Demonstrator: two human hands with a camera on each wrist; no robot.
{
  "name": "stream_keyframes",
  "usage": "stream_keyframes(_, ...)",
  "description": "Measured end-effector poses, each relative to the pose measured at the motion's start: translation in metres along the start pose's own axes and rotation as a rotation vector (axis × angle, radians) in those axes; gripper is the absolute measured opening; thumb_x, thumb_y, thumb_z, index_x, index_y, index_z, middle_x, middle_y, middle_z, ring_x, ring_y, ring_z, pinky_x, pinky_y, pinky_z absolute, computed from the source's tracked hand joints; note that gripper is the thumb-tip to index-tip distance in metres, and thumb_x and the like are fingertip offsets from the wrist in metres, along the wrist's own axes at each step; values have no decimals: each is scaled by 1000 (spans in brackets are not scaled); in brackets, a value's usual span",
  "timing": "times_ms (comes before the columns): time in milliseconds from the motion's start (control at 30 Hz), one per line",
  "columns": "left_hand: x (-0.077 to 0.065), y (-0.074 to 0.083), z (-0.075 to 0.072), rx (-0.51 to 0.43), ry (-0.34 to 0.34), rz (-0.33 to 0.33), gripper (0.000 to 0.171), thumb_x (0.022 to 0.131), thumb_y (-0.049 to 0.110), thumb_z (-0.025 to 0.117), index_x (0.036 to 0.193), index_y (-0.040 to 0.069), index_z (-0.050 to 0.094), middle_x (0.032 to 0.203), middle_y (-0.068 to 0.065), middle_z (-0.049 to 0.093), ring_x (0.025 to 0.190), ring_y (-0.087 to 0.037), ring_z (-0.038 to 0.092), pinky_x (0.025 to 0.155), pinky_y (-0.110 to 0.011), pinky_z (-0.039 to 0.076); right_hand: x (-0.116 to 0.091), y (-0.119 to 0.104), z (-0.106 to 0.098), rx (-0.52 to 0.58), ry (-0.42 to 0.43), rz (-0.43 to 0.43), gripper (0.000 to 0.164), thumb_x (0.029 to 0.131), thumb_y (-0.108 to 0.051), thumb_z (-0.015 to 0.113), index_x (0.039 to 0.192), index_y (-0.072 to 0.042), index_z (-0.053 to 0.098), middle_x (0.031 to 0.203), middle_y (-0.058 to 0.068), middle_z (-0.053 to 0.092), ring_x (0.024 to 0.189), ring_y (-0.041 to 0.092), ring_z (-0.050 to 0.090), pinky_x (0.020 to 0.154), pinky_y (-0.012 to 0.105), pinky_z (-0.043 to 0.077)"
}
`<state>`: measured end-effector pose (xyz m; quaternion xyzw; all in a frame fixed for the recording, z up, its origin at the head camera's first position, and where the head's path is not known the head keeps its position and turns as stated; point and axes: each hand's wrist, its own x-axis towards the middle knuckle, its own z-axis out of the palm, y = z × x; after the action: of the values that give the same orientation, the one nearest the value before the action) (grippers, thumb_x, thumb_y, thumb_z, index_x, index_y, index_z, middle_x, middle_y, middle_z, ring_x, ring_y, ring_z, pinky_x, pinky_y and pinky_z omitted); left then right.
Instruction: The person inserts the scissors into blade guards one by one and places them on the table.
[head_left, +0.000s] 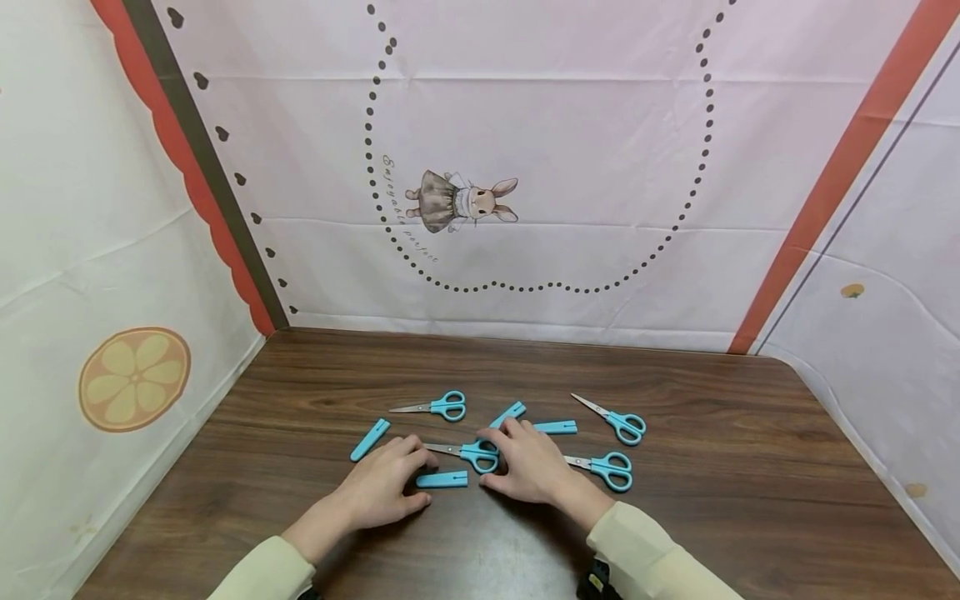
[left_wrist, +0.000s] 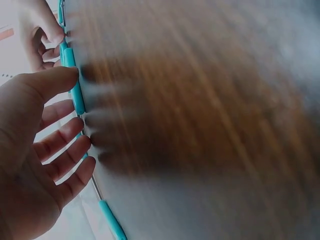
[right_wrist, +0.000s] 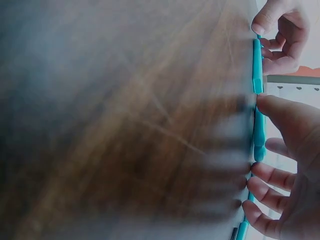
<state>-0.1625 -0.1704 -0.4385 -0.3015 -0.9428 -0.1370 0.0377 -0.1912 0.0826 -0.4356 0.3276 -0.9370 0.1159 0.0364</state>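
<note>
My left hand (head_left: 384, 485) rests its fingertips on the table, fingers loosely spread, at the left end of a blue scissors cover (head_left: 448, 479). Just beyond that cover lies a pair of scissors (head_left: 474, 452) with blue handles, its blade pointing at my left fingers. Around its handle stands my right hand (head_left: 528, 465), thumb on the near side and fingers on the far side. In the right wrist view the right fingers (right_wrist: 270, 177) are apart and relaxed, with the blue handle (right_wrist: 259, 131) showing between thumb and index finger. Neither hand grips anything.
Other blue-handled scissors lie at the back left (head_left: 447, 406), the back right (head_left: 626, 427) and right of my right hand (head_left: 613, 471). More blue covers lie at the left (head_left: 370, 440) and behind the right hand, one slanted (head_left: 507, 413), one level (head_left: 557, 427). Printed cloth walls (head_left: 600, 167) enclose the table.
</note>
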Motion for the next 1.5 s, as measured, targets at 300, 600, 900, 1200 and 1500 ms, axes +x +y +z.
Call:
stream_keyframes(300, 2, 1, 0, 3, -16, -11, 32, 77, 36, 71, 104, 21, 64, 95, 8, 51, 83, -7, 48, 70, -29, 42, 4, -1, 2, -35, -29, 14, 59, 80, -52, 63, 130, -24, 51, 103, 3, 47, 81, 16, 42, 56, 26, 31)
stream_keyframes(600, 4, 2, -1, 9, -23, -21, 31, 76, 35, 72, 102, 20, 64, 93, 8, 51, 80, -7, 47, 67, -28, 41, 8, -3, 2, -43, -29, 28, 56, 79, -54, 63, 127, -27, 52, 101, 2, 47, 82, 17, 45, 56, 27, 33)
stream_keyframes(900, 5, 2, 0, -6, -23, -32, 24, 77, 33, 73, 93, 20, 61, 89, 8, 50, 77, -7, 44, 67, -28, 40, 7, -2, 2, -21, -20, 0, 52, 79, -52, 64, 121, -24, 55, 98, 1, 48, 74, 13, 42, 54, 25, 34)
stream_keyframes(1200, 9, 5, -1, 23, -38, -51, 19, 78, 31, 71, 86, 22, 57, 85, 9, 47, 73, -7, 41, 64, -27, 37, 6, -1, 2, 23, -27, -10, 52, 79, -50, 66, 120, -20, 55, 100, 1, 49, 79, 13, 48, 59, 26, 40)
stream_keyframes(1500, 8, 4, -2, 53, -36, -50, 17, 80, 30, 70, 83, 22, 55, 80, 10, 46, 69, -6, 40, 61, -25, 36, 7, -3, -1, 65, -50, 15, 54, 79, -50, 65, 121, -19, 52, 108, 2, 57, 95, 18, 57, 72, 34, 49)
